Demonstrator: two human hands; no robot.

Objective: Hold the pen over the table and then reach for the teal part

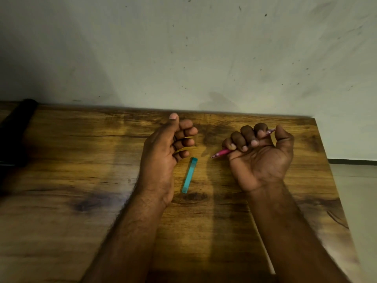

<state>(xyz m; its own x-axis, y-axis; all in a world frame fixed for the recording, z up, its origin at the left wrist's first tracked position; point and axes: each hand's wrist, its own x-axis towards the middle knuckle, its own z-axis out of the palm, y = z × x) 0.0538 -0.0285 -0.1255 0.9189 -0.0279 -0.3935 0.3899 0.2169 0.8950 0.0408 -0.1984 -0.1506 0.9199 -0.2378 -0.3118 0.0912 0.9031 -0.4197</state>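
Right hand (263, 158) grip curls round pink pen (222, 152); tip protrudes leftward.

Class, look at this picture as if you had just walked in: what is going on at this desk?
A person sits at a wooden table set against a wall. The right hand, palm up, grips a pink pen, fingers curled round it. The left hand rests on its edge with fingers loosely curled, holding nothing. A teal bar lies flat on the table between the hands, close to the left hand's fingers but untouched.
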